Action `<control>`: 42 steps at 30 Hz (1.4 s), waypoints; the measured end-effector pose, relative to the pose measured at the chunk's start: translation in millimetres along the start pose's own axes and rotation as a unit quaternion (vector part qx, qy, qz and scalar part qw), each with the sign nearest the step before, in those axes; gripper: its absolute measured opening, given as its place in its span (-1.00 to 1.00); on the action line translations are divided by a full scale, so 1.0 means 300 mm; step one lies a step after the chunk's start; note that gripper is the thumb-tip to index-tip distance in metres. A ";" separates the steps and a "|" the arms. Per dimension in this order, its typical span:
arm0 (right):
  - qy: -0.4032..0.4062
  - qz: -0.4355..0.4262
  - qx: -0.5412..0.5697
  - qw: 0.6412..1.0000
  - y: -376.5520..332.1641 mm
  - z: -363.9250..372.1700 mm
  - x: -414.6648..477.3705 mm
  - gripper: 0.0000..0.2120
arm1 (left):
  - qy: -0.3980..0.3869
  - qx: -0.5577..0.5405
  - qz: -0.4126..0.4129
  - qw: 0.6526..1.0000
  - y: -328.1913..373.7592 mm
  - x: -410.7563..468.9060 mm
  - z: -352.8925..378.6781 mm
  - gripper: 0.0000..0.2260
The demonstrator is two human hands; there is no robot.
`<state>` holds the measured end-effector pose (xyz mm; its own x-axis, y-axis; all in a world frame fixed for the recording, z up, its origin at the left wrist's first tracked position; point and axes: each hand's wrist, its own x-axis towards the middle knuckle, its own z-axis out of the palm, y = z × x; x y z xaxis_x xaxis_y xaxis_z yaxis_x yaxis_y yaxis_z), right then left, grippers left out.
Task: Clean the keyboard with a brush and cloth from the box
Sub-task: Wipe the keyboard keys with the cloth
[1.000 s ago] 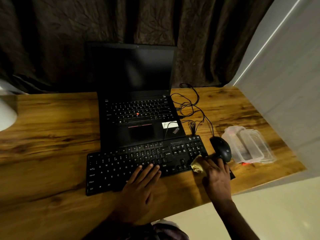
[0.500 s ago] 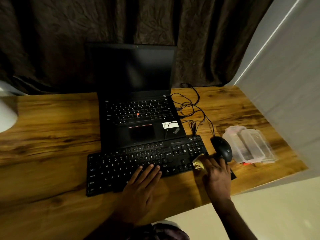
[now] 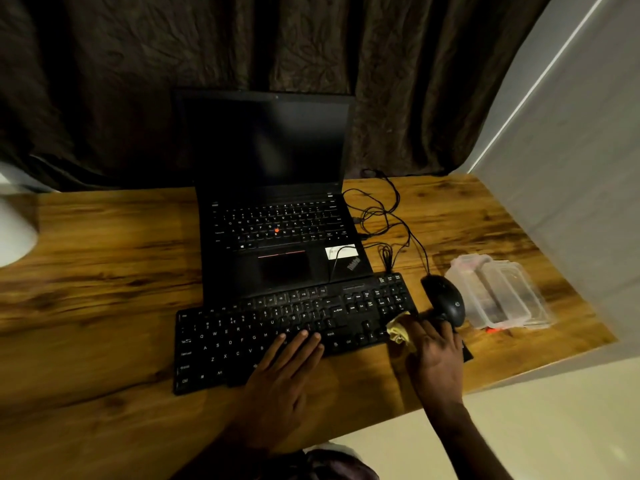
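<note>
A black external keyboard (image 3: 263, 334) lies on the wooden desk (image 3: 104, 271) in front of a laptop. My left hand (image 3: 280, 379) rests flat on the keyboard's lower middle, fingers spread, holding the board down. My right hand (image 3: 436, 355) presses a crumpled yellowish cloth (image 3: 398, 332) against the keyboard's right end, by the number pad. The clear plastic box (image 3: 498, 296) sits at the right of the desk. No brush is visible.
A black laptop (image 3: 277, 230) stands open behind the keyboard, screen dark. A black wired mouse (image 3: 446, 299) lies just above my right hand, its cables (image 3: 384, 220) tangled behind. A white object (image 3: 14, 230) sits at the left edge. The desk's edge runs close on the right.
My right hand with the cloth has shifted slightly up along the keyboard's right end. My left hand stays put.
</note>
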<state>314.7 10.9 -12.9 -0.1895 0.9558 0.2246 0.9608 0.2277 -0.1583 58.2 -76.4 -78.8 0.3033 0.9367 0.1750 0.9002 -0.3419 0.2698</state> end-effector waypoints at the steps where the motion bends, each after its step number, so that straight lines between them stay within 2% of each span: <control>1: -0.003 0.012 0.006 1.000 0.006 0.001 0.004 -0.50 | -0.001 0.002 -0.001 1.000 0.001 0.000 -0.001 -0.39; 4: -0.008 0.002 0.016 1.000 -0.017 0.013 -0.004 -0.54 | -0.007 0.004 -0.008 1.000 0.000 -0.001 0.002 -0.39; 8: -0.019 -0.069 -0.005 0.997 -0.031 0.035 -0.026 -0.58 | -0.006 0.001 -0.007 1.000 0.000 -0.003 0.008 -0.39; 14: 0.003 0.011 0.003 1.000 0.042 0.022 0.004 -0.58 | 0.001 0.010 -0.007 1.000 0.001 -0.002 0.011 -0.38; 19: 0.019 -0.032 0.005 0.999 -0.016 0.061 -0.024 -0.70 | 0.004 0.014 0.000 1.000 -0.003 -0.005 0.015 -0.42; 21: -0.003 -0.055 -0.006 0.998 -0.012 0.071 -0.028 -0.63 | 0.006 0.014 0.000 1.000 -0.003 -0.005 0.013 -0.41; 22: 0.001 -0.057 -0.014 0.998 0.003 0.070 -0.025 -0.65 | 0.006 0.014 -0.001 1.000 -0.003 -0.005 0.013 -0.40; 26: 0.024 -0.005 -0.006 1.000 0.046 0.035 -0.004 -0.56 | 0.011 0.011 0.000 1.000 0.001 -0.005 0.008 -0.42; 29: 0.013 0.023 -0.001 1.000 0.032 0.043 -0.001 -0.59 | 0.012 0.008 -0.004 1.000 0.005 -0.001 0.003 -0.45; 31: 0.013 0.007 0.005 1.000 -0.006 0.063 -0.016 -0.67 | 0.007 0.009 -0.004 1.000 0.005 -0.001 0.002 -0.43; 35: 0.002 -0.051 -0.001 0.999 -0.036 0.090 -0.044 -0.54 | 0.005 0.011 -0.001 1.000 0.002 -0.005 0.002 -0.41; 38: 0.018 -0.024 -0.011 0.999 0.005 0.075 -0.023 -0.64 | 0.001 0.017 -0.002 1.000 0.000 -0.004 0.006 -0.41; 42: 0.025 0.035 -0.019 0.999 0.031 0.069 0.006 -0.62 | -0.004 0.017 -0.009 1.000 0.004 -0.003 0.008 -0.40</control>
<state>319.1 18.7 -33.8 -0.1133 0.9586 0.2614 0.9784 0.1534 -0.1382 59.7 -77.3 -81.0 0.2894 0.9434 0.1622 0.9155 -0.3222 0.2410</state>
